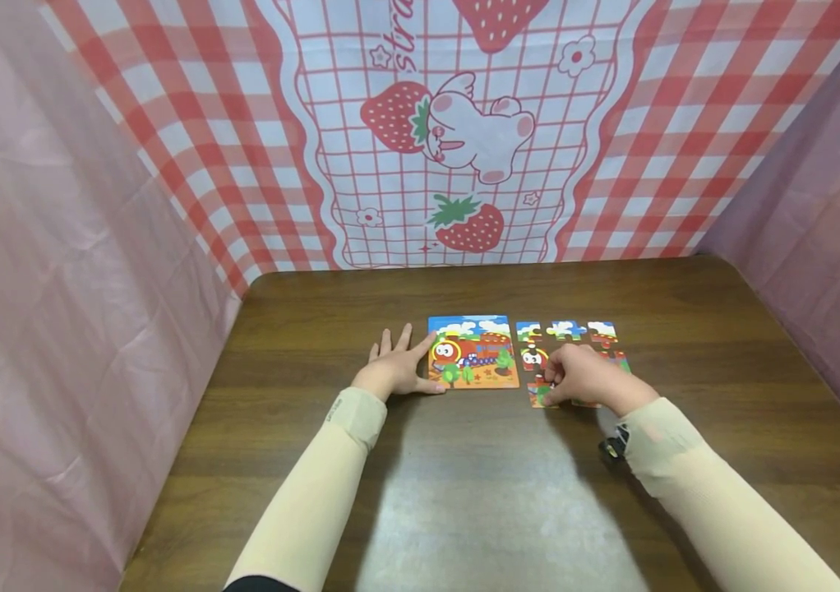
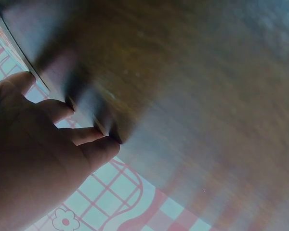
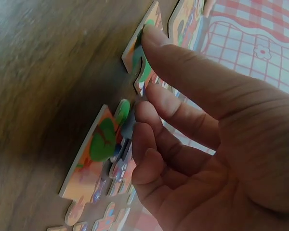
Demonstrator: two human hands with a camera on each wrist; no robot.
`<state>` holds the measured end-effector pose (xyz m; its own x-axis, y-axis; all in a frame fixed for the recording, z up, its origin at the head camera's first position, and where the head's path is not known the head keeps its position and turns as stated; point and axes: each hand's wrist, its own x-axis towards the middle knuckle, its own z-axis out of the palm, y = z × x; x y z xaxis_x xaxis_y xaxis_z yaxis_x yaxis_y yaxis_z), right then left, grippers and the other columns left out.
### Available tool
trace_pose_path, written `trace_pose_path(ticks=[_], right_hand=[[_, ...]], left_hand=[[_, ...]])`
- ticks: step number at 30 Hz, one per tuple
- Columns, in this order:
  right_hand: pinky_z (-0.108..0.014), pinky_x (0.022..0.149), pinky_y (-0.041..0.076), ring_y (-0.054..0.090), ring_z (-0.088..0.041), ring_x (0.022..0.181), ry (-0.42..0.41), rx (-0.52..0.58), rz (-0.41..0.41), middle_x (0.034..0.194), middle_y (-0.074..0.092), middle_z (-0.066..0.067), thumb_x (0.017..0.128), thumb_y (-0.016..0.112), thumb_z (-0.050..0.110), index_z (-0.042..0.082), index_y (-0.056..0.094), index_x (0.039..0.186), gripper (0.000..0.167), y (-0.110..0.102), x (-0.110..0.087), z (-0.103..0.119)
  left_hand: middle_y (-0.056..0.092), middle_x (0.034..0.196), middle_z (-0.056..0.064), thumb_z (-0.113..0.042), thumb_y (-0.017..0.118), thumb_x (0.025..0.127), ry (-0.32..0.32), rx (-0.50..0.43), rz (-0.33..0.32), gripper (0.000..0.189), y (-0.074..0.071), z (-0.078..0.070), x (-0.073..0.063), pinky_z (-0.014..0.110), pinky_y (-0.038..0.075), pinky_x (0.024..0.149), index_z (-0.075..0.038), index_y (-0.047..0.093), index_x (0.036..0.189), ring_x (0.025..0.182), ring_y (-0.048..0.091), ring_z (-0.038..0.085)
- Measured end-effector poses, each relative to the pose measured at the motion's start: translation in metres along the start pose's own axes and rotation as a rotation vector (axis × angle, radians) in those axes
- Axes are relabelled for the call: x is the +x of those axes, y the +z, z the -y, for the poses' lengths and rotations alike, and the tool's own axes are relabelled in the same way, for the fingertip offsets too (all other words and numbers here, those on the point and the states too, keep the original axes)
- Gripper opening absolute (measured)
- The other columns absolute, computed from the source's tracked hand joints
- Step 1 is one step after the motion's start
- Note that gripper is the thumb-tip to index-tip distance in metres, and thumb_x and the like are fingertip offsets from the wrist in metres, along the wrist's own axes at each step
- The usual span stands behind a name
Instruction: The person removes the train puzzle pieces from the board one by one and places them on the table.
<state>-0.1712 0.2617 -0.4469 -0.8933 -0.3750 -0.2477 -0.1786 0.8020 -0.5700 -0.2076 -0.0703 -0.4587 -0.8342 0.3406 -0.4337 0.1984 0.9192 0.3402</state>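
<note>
A square picture card [image 1: 475, 353] with a cartoon red train lies flat on the wooden table. My left hand [image 1: 395, 370] rests at its left side, fingers spread, with thumb and index finger at the card's edge. To the right are loose jigsaw pieces of a matching picture. My right hand [image 1: 584, 376] is over them, its thumb and index finger pinching a jigsaw piece [image 3: 132, 50] with a green tree, at the lower left of the group. Its other fingers curl inward. Another tree piece [image 3: 94, 149] lies beside these fingers in the right wrist view. The right hand hides some pieces.
Around the right hand lie a cloud piece [image 1: 565, 330], a train-face piece [image 1: 534, 362] and a top-right piece [image 1: 602, 330]. The wooden table [image 1: 464, 477] ends at a strawberry-patterned cloth [image 1: 457, 222] behind. Pink curtains [image 1: 80, 288] hang at both sides.
</note>
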Motion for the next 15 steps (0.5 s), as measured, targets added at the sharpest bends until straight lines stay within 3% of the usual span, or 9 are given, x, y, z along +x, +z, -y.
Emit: trace_pose_path(ticks=[11, 15], right_hand=[[-0.036, 0.067, 0.05, 0.056, -0.016, 0.07, -0.012, -0.019, -0.027, 0.077, 0.061, 0.0, 0.075, 0.092, 0.017, 0.005, 0.069, 0.084, 0.028, -0.002, 0.0, 0.003], [-0.037, 0.069, 0.05, 0.058, -0.015, 0.072, -0.029, -0.014, -0.05, 0.078, 0.064, 0.001, 0.081, 0.089, 0.023, 0.007, 0.072, 0.087, 0.024, -0.01, -0.003, 0.002]], left_hand=[[-0.011, 0.169, 0.007, -0.073, 0.066, 0.084, 0.008, 0.009, 0.0, 0.104, -0.001, 0.0, 0.0, 0.056, -0.001, 0.119, -0.04, 0.007, 0.164, 0.15, -0.014, 0.042], [-0.01, 0.169, 0.009, -0.073, 0.065, 0.085, 0.029, -0.007, 0.0, 0.107, -0.003, 0.002, -0.003, 0.057, -0.001, 0.119, -0.037, 0.002, 0.164, 0.15, -0.013, 0.042]])
